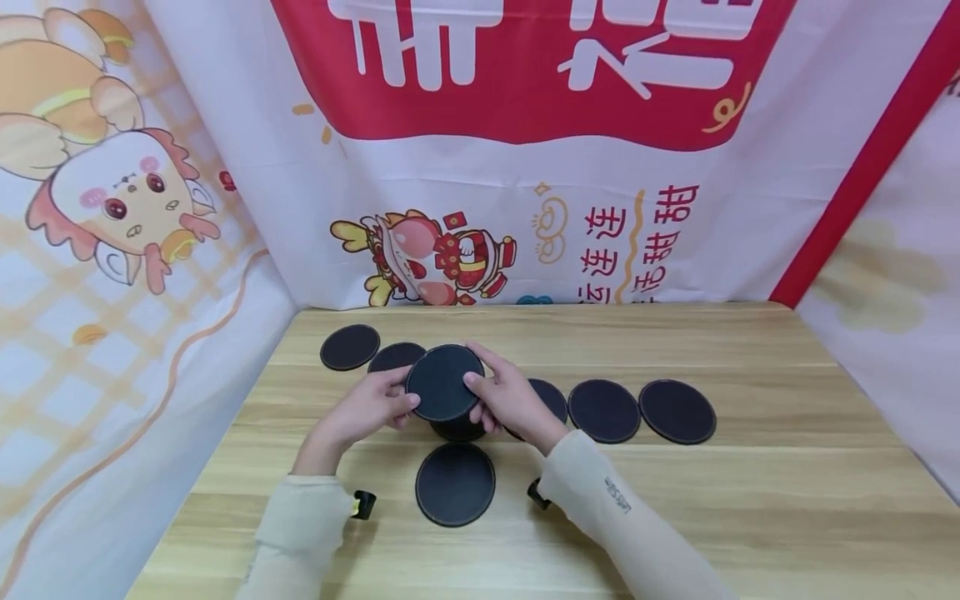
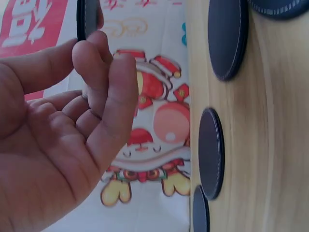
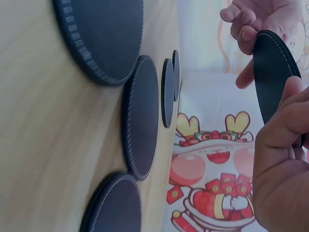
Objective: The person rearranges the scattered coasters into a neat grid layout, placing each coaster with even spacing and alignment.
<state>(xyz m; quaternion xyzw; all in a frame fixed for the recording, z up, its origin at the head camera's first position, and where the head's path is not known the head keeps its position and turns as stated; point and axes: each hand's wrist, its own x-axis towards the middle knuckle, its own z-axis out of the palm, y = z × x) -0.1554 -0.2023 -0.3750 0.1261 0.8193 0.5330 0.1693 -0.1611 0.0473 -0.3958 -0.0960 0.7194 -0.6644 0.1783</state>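
A round black coaster [image 1: 444, 383] with light edge stitching is held up above the table by both hands. My left hand [image 1: 367, 408] pinches its left edge between thumb and fingers. At the right edge my right hand [image 1: 513, 400] grips it, the thumb laid on the face and fingers behind. The right wrist view shows the same coaster [image 3: 271, 72] tilted on edge between the two hands. Partly hidden beneath it, another black coaster [image 1: 459, 430] shows. A further coaster [image 1: 455, 485] lies flat nearer the person.
On the wooden table [image 1: 750, 517], two coasters lie to the left, one at the far end [image 1: 350, 347] and one beside it [image 1: 396, 357]. Rightward lie three more, including a middle one [image 1: 603, 411] and an outermost one [image 1: 678, 411]. A printed cloth [image 1: 465, 175] hangs behind.
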